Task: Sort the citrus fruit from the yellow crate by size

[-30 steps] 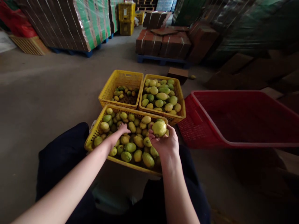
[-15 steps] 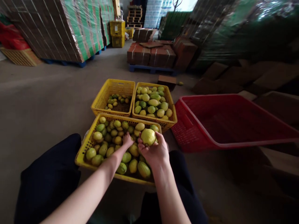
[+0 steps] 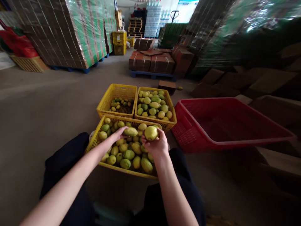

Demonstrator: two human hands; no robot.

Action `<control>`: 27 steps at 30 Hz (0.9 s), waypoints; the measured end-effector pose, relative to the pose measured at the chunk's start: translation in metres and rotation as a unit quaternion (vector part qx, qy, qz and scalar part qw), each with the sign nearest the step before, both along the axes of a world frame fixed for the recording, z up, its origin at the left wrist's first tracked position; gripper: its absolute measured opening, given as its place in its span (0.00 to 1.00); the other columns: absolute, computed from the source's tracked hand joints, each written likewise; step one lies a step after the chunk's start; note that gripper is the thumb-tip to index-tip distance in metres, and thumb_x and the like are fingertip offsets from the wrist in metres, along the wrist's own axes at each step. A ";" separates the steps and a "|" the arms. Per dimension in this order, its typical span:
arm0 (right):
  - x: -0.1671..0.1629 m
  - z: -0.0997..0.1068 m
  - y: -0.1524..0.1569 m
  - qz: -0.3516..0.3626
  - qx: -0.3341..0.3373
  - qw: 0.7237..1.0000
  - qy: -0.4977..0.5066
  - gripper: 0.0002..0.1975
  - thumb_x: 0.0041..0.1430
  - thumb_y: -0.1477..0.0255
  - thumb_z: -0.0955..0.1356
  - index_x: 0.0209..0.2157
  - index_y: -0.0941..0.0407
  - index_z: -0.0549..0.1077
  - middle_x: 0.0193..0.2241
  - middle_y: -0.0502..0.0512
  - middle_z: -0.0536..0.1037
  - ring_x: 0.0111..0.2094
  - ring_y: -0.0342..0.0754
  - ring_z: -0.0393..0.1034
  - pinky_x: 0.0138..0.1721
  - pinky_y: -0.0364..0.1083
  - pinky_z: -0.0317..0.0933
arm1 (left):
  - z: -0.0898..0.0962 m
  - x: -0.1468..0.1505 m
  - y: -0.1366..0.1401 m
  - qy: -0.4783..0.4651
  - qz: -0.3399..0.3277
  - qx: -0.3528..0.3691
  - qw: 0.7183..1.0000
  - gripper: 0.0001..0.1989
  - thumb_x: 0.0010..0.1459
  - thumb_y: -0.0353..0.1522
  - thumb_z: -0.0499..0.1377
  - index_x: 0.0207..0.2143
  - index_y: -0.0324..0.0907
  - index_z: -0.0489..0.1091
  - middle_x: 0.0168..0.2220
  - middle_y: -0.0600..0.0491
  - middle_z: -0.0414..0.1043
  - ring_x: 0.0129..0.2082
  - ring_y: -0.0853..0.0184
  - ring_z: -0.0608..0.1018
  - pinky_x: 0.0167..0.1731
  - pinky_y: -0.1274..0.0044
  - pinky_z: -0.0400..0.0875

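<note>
Bearings are read from the near yellow crate (image 3: 128,171), with twelve straight ahead of the person. At ten to eleven o'clock, well apart, I note a tall strapped stack (image 3: 87,34), brown on one face and green-striped on the other, glossy under clear film, on a blue base. At about half past eleven sits the far-left crate (image 3: 124,91), of perforated yellow material, with a small heap of fruit on its grid floor. The near crate, oblong and rigid with pierced walls, holds a dense layer of rounded to oval fruit, smooth-looking, yellow to green.

Over it, toward eleven, the left hand (image 3: 119,134) grips an oblong fruit (image 3: 131,131), greenish yellow, lying lengthwise and pointing roughly toward three. At twelve to one stand brown cartons (image 3: 151,62), box-shaped and banded with pale straps. Near one o'clock a round fruit (image 3: 150,133), yellow with a slight sheen, rests in the right hand (image 3: 157,144), fingers curled about it; the two held fruits are near each other, not touching. Behind, at one, the far-right crate (image 3: 167,126) is heaped with similar fruit. Toward half past two stands a red crate (image 3: 188,133), perforated and flared. Flat-sided cardboard pieces (image 3: 249,78) lie beyond, at two, in dim light.
</note>
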State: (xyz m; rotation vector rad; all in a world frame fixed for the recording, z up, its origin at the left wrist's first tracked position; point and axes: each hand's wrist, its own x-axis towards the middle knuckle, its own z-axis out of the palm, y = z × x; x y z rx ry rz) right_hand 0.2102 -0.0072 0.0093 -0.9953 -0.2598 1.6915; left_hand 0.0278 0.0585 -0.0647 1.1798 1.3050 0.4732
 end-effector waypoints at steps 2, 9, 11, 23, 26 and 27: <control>-0.001 0.001 0.001 -0.012 0.004 1.000 -0.009 0.16 0.55 0.54 0.61 0.31 0.52 0.67 0.26 0.54 0.73 0.20 0.46 0.60 0.20 0.45 0.56 | 0.015 -0.010 0.015 -0.056 0.021 -0.018 0.998 0.25 0.67 0.44 0.46 0.55 0.38 0.66 0.43 0.45 0.78 0.46 0.60 0.77 0.42 0.72 0.75; -0.011 0.004 0.002 0.001 0.060 0.998 0.017 0.15 0.55 0.56 0.68 0.33 0.53 0.71 0.31 0.52 0.77 0.23 0.44 0.64 0.23 0.44 0.62 | 0.066 -0.055 -0.006 -0.260 0.172 -0.039 0.950 0.28 0.66 0.49 0.49 0.52 0.35 0.69 0.42 0.43 0.76 0.35 0.65 0.79 0.29 0.78 0.75; -0.016 0.003 0.004 -0.012 0.074 0.997 0.010 0.13 0.51 0.60 0.72 0.34 0.52 0.72 0.32 0.51 0.78 0.28 0.46 0.70 0.30 0.45 0.68 | 0.071 -0.055 -0.015 -0.286 0.220 -0.031 0.932 0.34 0.66 0.54 0.41 0.53 0.37 0.68 0.45 0.42 0.76 0.37 0.66 0.78 0.28 0.79 0.75; -0.044 -0.025 0.010 0.040 0.165 0.969 -0.177 0.21 0.42 0.56 0.77 0.36 0.52 0.76 0.32 0.51 0.79 0.31 0.49 0.71 0.27 0.45 0.65 | 0.069 -0.029 -0.039 -0.433 0.291 -0.073 0.850 0.21 0.52 0.48 0.65 0.36 0.39 0.74 0.32 0.47 0.77 0.38 0.57 0.80 0.40 0.69 0.77; -0.052 -0.016 0.004 0.023 0.217 0.944 -0.246 0.26 0.37 0.64 0.80 0.41 0.51 0.74 0.38 0.50 0.80 0.37 0.50 0.73 0.39 0.47 0.69 | 0.058 -0.026 -0.040 -0.360 0.302 0.064 0.881 0.18 0.47 0.47 0.67 0.29 0.41 0.74 0.31 0.50 0.77 0.40 0.59 0.79 0.44 0.72 0.73; -0.055 -0.014 0.002 0.022 0.237 0.933 -0.270 0.27 0.38 0.65 0.80 0.42 0.51 0.74 0.39 0.51 0.80 0.40 0.51 0.74 0.42 0.49 0.69 | 0.056 -0.027 -0.040 -0.330 0.297 0.126 0.887 0.18 0.46 0.47 0.67 0.28 0.41 0.74 0.31 0.51 0.77 0.41 0.60 0.78 0.46 0.73 0.72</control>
